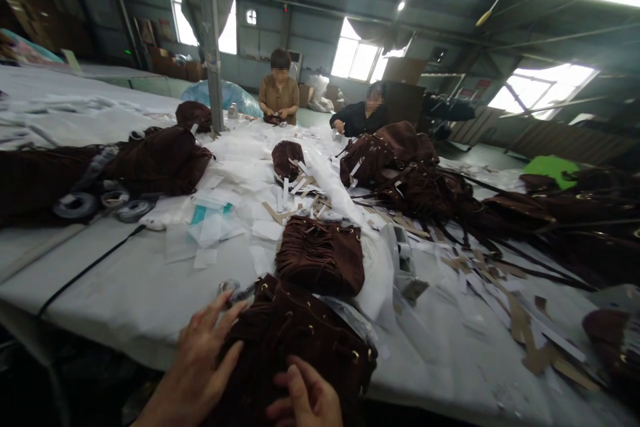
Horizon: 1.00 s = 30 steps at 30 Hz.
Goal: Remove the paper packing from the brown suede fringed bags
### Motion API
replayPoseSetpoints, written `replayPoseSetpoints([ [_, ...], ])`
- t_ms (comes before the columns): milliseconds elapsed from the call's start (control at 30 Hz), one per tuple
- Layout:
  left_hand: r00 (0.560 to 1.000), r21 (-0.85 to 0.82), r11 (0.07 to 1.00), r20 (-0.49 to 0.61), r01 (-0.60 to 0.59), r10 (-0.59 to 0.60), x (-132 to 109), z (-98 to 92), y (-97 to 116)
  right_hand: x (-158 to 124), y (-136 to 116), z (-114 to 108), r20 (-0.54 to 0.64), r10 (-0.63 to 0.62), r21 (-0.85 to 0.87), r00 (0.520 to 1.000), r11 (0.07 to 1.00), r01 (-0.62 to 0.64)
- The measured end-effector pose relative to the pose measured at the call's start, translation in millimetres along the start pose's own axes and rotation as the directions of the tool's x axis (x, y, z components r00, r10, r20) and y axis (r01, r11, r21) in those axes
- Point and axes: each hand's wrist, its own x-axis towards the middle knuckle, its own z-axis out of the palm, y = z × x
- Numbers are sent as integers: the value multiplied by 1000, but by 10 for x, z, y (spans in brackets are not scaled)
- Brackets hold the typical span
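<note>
A dark brown fringed drawstring bag with brass-coloured eyelets lies at the table's near edge, close to me. My left hand is at its left side, fingers spread, with the fingertips near the upper left corner. Over the front of the bag is my right hand, its fingers loosely bent and apart, partly cut off by the lower frame edge. Neither hand is closed round anything I can see. Just beyond lies a second brown fringed bag, touching or nearly touching the first.
Brown bags pile up at the right and left. Tape rolls lie left, a tape dispenser right of centre. Paper strips and white sheets litter the table. Two people work at the far end beside a post.
</note>
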Motion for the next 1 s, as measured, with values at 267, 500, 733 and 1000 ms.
replayPoseSetpoints([
  [267, 900, -284, 939, 432, 192, -53, 131, 400, 412, 268, -45, -23, 44, 80, 118, 996, 989, -85],
  [500, 839, -217, 944, 536, 249, -98, 148, 609, 458, 240, -202, -244, 45, 102, 221, 994, 969, -109],
  [733, 688, -263, 826, 700, 499, -193, 399, 875, 492, 275, -109, -296, 161, 23, -50, 987, 999, -15],
  [1000, 668, -350, 657, 672, 668, -321, 435, 1120, 491, 172, -11, -431, 259, 62, -185, 964, 983, -14],
])
